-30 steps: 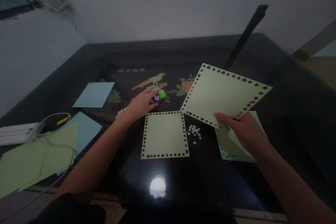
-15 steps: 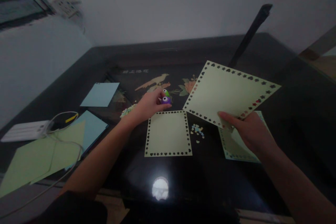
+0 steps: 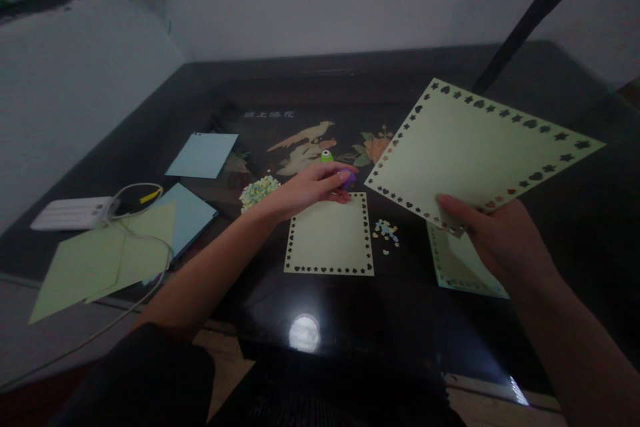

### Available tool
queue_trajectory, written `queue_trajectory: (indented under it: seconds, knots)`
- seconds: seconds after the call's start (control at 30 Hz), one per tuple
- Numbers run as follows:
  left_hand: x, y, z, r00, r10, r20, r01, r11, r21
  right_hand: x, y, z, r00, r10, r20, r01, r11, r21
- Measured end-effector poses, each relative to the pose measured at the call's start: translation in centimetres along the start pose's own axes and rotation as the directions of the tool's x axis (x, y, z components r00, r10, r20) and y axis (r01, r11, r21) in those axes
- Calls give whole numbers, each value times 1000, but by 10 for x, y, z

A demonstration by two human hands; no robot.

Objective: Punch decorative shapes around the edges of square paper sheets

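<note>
My right hand [image 3: 505,233] pinches the lower edge of a pale green paper sheet [image 3: 475,147], its border punched with stars and hearts, and holds it tilted above the table. My left hand [image 3: 325,183] is closed around a small purple craft punch [image 3: 349,179]. Just behind that hand stands a green punch [image 3: 327,155] with an eye on top. Below the left hand a second bordered green sheet [image 3: 330,240] lies flat, its top edge partly covered by my fingers. Another punched green sheet [image 3: 465,257] rests under the right hand, partly hidden.
Tiny paper cutouts form a pile [image 3: 259,191] by my left forearm and a small scatter [image 3: 387,230] right of the flat sheet. Blue paper [image 3: 203,155], plain green sheets [image 3: 105,257] and a white power strip [image 3: 73,212] with a cable lie left. A black bar [image 3: 525,30] rises behind.
My left hand has moved right with the purple punch, away from the green one. The right hand and its sheet have shifted up and right in view as the camera moved.
</note>
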State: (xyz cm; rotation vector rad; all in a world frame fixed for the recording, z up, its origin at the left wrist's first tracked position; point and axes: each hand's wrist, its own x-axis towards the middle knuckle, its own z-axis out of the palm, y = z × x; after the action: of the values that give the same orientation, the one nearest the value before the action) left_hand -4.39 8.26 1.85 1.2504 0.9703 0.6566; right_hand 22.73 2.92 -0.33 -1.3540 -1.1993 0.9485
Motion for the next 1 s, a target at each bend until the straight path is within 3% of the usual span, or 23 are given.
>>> queue_trajectory:
  seconds: [0.1,0.2,0.37,0.63,0.8,1.0]
  knots:
    - [-2,-3,-1,999,-24,33,25,999,-26,-1,-11,3,991,98,-90,-94,994,49]
    - [-1,-7,1,999,-18,50,20,999,-44,-1,-15,2,984,118,-133,-112,992,55]
    - [4,-13,16,1000,8,23,-7,999,-48,4,-6,-7,987,118,-105,-122,992,-26]
    - [3,-3,43,998,52,33,-48,992,-119,4,-11,-9,990,37,-136,-51,993,-107]
    - [-4,4,48,998,56,40,-50,988,-143,-2,-15,-8,988,-48,-145,14,973,-229]
    - [-7,7,48,998,14,62,-4,986,-168,-6,-16,-9,989,-82,-122,52,973,-226]
